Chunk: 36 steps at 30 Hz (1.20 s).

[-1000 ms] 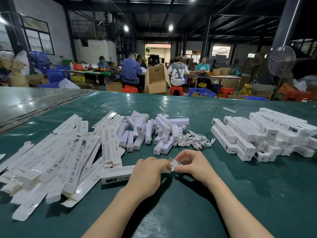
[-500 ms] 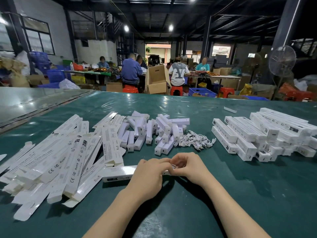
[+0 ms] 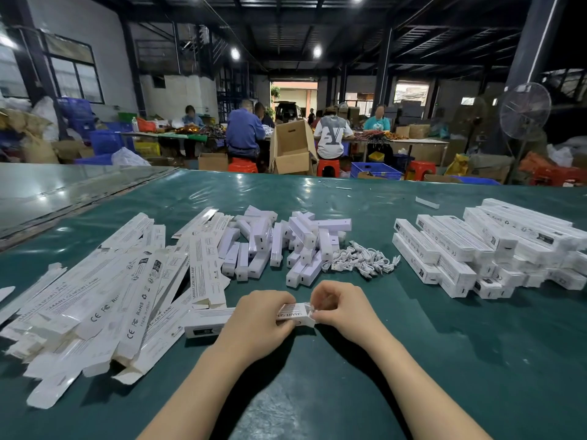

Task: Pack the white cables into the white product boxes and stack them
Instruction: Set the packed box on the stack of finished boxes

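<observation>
Head view: at lower centre of frame, left hand (image 3: 257,319) lay over the middle of one product box (image 3: 206,322), fingers curled round it, holding it flat on the green worktop (image 3: 476,360). Right hand (image 3: 341,312) was at the box's right end, fingers pinched narrow on that end, where a scrap of crinkly clear wrap showed.

Change: a second earlier the wrap stuck out further. Half a second earlier the hands were bunched together. Now they sat slightly apart, with the printed top of the box showing between them. Judgement: the cable was probably mostly inside, the end flap not yet closed, the box not yet stacked. The cable itself was hidden, so I cannot confirm.

Left of the hands lay a sprawl of flat unfolded cartons (image 3: 127,296), crowding the held box's left end. Above the hands, mid-frame, was a heap of short white units (image 3: 286,246). Just right of it lay the loose white cables (image 3: 360,258), near the hands. At right of frame was the stack of packed boxes (image 3: 476,249), well apart from the hands, with no obstacle seen between.

Far, in the upper frame: people seated at other tables, an open cardboard carton (image 3: 292,147), and a standing fan (image 3: 525,111) at upper right.
</observation>
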{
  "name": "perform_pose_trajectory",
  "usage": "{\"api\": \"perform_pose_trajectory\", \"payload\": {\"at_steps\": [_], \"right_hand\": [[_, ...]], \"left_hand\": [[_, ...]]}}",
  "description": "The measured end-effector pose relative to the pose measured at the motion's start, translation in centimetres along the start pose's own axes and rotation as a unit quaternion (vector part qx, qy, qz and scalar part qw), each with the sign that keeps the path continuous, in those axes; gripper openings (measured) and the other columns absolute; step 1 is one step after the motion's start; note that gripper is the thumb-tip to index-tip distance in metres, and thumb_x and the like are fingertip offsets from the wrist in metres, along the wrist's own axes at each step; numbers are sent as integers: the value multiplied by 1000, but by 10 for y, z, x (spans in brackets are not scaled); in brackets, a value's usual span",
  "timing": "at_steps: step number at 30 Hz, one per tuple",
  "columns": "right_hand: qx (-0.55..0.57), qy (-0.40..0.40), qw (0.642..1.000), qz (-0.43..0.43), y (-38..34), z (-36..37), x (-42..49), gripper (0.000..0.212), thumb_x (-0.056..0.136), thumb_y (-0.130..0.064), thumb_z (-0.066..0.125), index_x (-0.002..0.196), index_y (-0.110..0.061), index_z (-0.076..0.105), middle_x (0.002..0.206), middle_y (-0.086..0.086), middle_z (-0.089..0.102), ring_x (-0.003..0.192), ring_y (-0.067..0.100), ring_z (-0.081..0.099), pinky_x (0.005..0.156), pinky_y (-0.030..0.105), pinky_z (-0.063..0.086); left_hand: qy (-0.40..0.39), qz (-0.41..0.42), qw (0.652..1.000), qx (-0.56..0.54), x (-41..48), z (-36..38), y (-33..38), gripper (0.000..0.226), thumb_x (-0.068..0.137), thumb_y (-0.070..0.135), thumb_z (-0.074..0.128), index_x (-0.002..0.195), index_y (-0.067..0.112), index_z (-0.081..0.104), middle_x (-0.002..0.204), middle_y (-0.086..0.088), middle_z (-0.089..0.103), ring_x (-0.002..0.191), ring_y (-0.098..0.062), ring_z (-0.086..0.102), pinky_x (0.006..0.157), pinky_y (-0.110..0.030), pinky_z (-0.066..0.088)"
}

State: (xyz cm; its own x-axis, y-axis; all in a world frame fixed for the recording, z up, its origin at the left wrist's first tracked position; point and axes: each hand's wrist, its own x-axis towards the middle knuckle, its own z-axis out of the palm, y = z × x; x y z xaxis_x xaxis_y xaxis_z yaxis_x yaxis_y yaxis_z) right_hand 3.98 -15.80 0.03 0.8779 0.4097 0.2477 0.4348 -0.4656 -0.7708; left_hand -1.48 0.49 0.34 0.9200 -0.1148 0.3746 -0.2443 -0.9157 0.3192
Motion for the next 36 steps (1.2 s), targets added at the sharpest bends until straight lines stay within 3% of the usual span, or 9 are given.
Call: {"api": "perform_pose_trajectory", "payload": {"at_steps": [6,10,12,15,18,22,28,36], "right_hand": [[-52,24,998,-21,1,4,0,40,67,1,67,54,-33,52,45,-28,53,50,-6,51,54,7,35],[-90,38,994,-51,2,8,-3,26,70,-1,66,60,-24,58,49,-17,52,53,-1,49,56,11,35],[-139,40,986,-79,2,8,-4,12,72,-3,64,70,-15,64,60,-14,53,59,2,45,60,16,35],[-190,37,975,-107,3,9,-4,9,74,-3,61,77,-10,66,71,-7,54,68,9,44,67,24,37],[-101,28,993,-61,3,7,-4,18,71,0,63,67,-17,63,60,-12,54,58,2,48,61,18,39],[51,-62,997,8,1,-7,-1,35,69,13,62,65,-22,61,60,-12,61,54,-3,52,60,11,42],[38,-74,997,-2,1,-5,0,36,69,10,64,66,-25,60,60,-11,54,51,-2,42,57,11,37],[-32,-8,999,-15,5,5,3,37,66,-1,66,54,-32,53,45,-15,51,46,0,43,50,11,33]], "left_hand": [[-3,9,1000,4,2,4,1,25,86,31,57,110,25,61,106,9,65,100,-12,55,82,-24,37],[9,9,1000,-1,1,5,1,26,85,31,58,110,25,62,107,10,65,102,-11,56,83,-23,38],[16,7,1000,-11,0,5,1,27,83,32,60,109,26,63,106,11,67,101,-11,57,84,-25,39],[5,4,1000,-15,0,4,0,28,83,35,61,110,28,64,106,11,67,101,-11,58,85,-26,40],[-8,-2,1000,-8,0,2,-1,30,84,38,59,112,30,61,109,12,66,104,-11,56,87,-27,40],[2,-8,1000,-1,-1,4,3,25,84,38,57,108,31,60,107,13,64,103,-12,55,85,-28,39],[10,-20,1000,-10,0,5,2,24,82,38,58,105,33,60,105,15,65,100,-8,55,76,-22,34],[-6,-21,1000,-18,-1,4,1,26,82,39,59,106,33,61,105,15,65,101,-7,55,81,-25,41]]}}
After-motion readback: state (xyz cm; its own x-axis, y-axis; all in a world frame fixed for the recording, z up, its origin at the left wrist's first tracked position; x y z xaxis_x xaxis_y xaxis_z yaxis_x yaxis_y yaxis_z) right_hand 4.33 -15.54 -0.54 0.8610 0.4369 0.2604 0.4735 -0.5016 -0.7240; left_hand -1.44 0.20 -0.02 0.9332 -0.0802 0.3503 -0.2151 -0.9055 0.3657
